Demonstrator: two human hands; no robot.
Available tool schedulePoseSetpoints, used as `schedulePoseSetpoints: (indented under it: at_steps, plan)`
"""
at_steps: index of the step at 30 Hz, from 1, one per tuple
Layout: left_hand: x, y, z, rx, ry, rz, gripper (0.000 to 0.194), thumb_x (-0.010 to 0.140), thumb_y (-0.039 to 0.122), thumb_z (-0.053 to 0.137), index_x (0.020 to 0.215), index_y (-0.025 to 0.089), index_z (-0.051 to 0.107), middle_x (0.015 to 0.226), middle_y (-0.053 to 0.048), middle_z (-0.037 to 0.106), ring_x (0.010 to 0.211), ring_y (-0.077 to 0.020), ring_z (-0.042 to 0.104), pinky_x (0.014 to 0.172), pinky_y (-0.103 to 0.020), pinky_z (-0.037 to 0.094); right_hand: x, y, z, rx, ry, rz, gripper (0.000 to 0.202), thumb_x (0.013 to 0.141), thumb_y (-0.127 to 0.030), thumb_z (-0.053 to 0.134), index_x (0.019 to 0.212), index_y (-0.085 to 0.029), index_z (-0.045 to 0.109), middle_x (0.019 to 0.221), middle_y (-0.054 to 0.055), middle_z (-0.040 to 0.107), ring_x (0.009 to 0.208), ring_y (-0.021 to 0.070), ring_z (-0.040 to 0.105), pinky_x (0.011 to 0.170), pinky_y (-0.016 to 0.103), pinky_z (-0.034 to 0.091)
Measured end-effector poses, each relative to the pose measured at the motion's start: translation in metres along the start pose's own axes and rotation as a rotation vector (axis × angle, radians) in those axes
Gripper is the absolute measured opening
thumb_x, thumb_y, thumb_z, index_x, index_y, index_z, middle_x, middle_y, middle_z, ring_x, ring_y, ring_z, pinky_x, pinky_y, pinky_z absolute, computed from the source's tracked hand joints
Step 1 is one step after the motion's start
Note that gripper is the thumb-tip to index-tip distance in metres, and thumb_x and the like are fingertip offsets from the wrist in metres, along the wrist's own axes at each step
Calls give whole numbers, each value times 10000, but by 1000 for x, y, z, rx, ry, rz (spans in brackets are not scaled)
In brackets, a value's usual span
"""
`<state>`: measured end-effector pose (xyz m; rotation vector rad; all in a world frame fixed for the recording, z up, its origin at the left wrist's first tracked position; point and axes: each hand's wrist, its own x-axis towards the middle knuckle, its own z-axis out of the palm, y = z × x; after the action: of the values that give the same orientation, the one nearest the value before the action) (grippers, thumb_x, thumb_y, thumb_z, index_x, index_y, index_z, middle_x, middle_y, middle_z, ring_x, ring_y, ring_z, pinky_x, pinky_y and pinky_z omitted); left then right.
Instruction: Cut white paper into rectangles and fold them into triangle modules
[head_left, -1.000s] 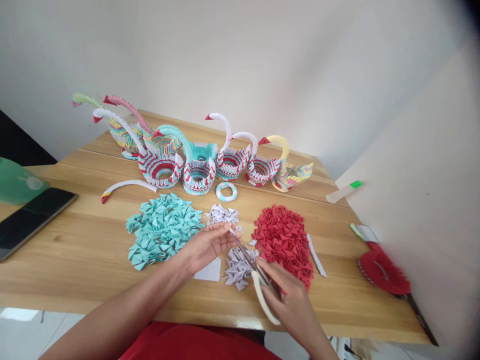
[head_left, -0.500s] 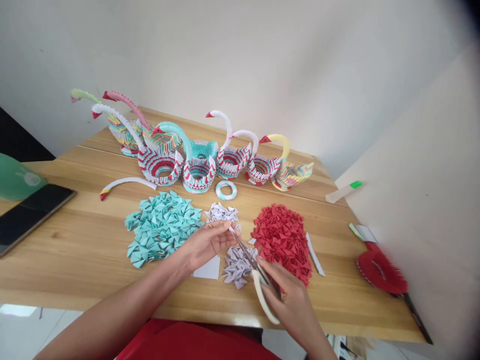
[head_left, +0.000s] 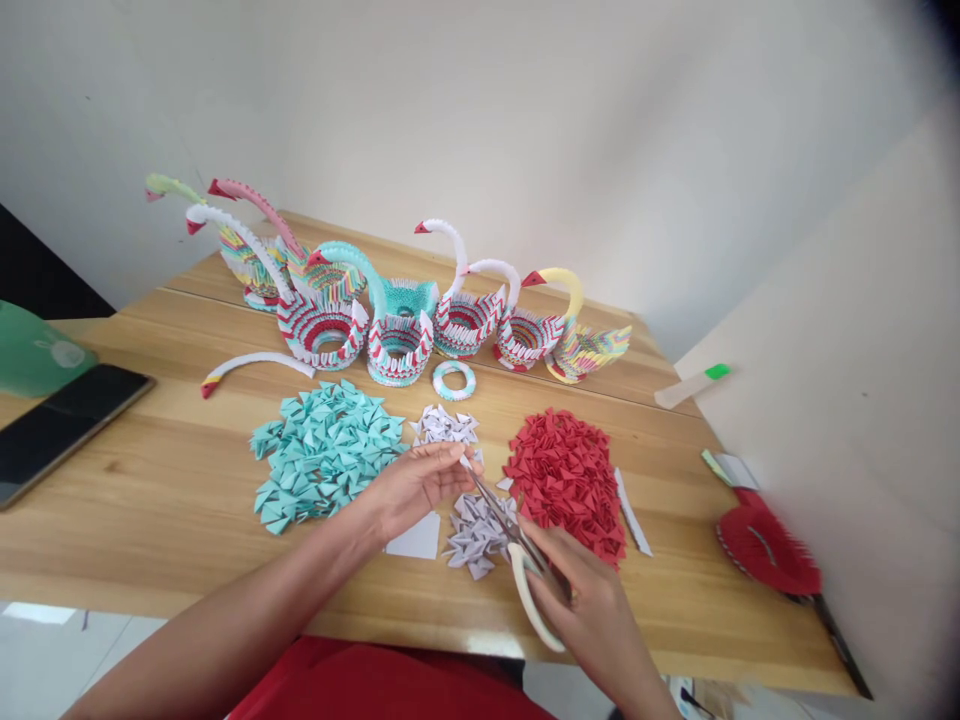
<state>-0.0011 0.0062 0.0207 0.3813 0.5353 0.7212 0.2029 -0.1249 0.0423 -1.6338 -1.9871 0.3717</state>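
With my right hand (head_left: 574, 580) I grip a pair of scissors (head_left: 531, 598) by their cream handles, the blades pointing up and left. My left hand (head_left: 420, 487) pinches a small white paper piece (head_left: 466, 461), and the blade tips meet it at the fingertips. Beneath the blades lies a pile of pale lilac folded triangles (head_left: 476, 535). A smaller heap of white triangles (head_left: 444, 425) sits just beyond my left hand. Turquoise triangles (head_left: 330, 450) are piled to the left, red triangles (head_left: 564, 480) to the right. A white paper sheet (head_left: 416, 537) lies below my left wrist.
Several folded-paper swans (head_left: 324, 330) stand along the back. In front of them lie a paper ring (head_left: 454, 381) and a loose white neck (head_left: 259, 360). A phone (head_left: 67, 430) is at left; a red brush-like object (head_left: 769, 550) and a green-tipped strip (head_left: 690, 387) are at right.
The view has shifted very slightly. Both hands keep nearly the same pose, with the scissors still at the small white paper piece.
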Motion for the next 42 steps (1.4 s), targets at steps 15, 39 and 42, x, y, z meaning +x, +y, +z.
schedulePoseSetpoints:
  at_steps: [15, 39, 42]
  plan:
    - [1, 0, -2, -2, -13, 11, 189, 721, 212, 800, 827, 91, 701, 819, -92, 738, 742, -167, 692, 751, -267, 543, 0, 0, -2, 0, -11, -5, 346, 860, -215, 555, 1187, -181, 662, 1040, 106, 727, 911, 215, 707, 780, 272, 586]
    - [2, 1, -3, 303, 33, 172, 262, 743, 375, 765, 812, 123, 746, 818, -89, 734, 734, -172, 639, 742, -270, 459, 2, 3, 11, -90, 44, -59, 367, 885, -213, 531, 1241, -193, 621, 1025, 110, 711, 899, 223, 700, 779, 295, 587]
    - [3, -3, -7, 417, 44, 202, 256, 778, 377, 732, 829, 128, 756, 867, -101, 744, 762, -181, 648, 717, -253, 442, 2, 2, 11, -80, 34, -45, 355, 885, -214, 531, 1225, -191, 632, 1014, 108, 713, 889, 221, 701, 779, 293, 586]
